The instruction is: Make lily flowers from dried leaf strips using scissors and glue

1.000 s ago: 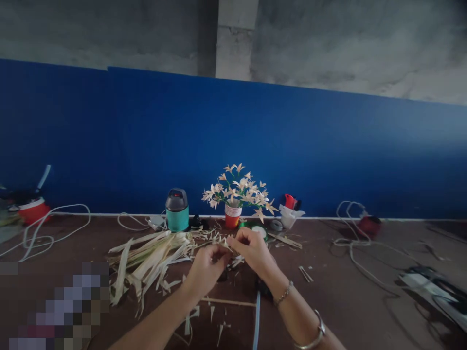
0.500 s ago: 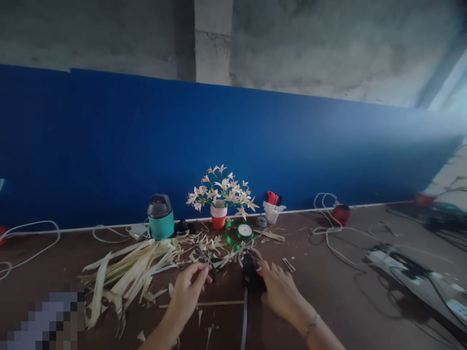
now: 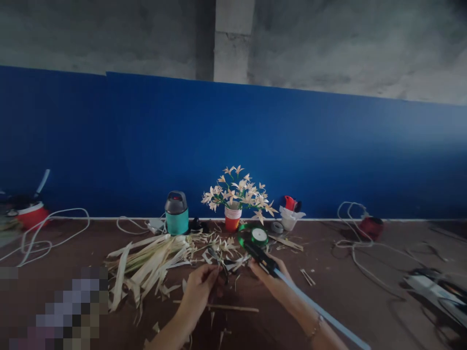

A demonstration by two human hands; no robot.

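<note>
My right hand (image 3: 270,276) is wrapped round a black hot glue gun (image 3: 263,258), with a long pale glue stick (image 3: 323,307) sticking out of its back end towards me. To the left, my left hand (image 3: 201,288) has thumb and fingertips pinched together; whatever is between them is too small and dark to make out. Just past those fingertips lie dark handles that look like scissors (image 3: 225,275), among pale husk scraps (image 3: 233,264). A thin stick (image 3: 233,307) lies on the table in front of my left hand.
A pile of dried husks (image 3: 151,265) spreads on the left. Behind stand a teal-and-black container (image 3: 177,216), pale flowers (image 3: 241,190) in a red paper cup (image 3: 232,219), a green ribbon spool (image 3: 259,236) and a white cup (image 3: 289,221). Cables and a power strip (image 3: 434,294) lie right.
My right hand has taken up the glue gun, which now tilts with its nozzle forward-left and its stick towards the lower right. My left hand stays pinched. The view has turned left.
</note>
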